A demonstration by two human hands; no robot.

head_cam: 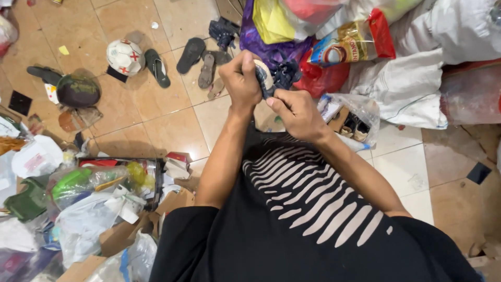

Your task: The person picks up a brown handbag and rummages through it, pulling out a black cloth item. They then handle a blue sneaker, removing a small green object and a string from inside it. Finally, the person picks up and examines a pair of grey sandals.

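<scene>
Dark cloth (pixel 265 83) pinched in both hands' grip above littered tan tile floor (pixel 156 115).

One head-worn camera looked steeply down from close above the hands, over the chest, onto the tiled floor (pixel 156 120).

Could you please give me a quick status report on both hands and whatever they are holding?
Left hand and right hand both closed on a small dark item with a pale round part. Held above the tiled floor. Sandals beyond, nothing blocking.
</scene>
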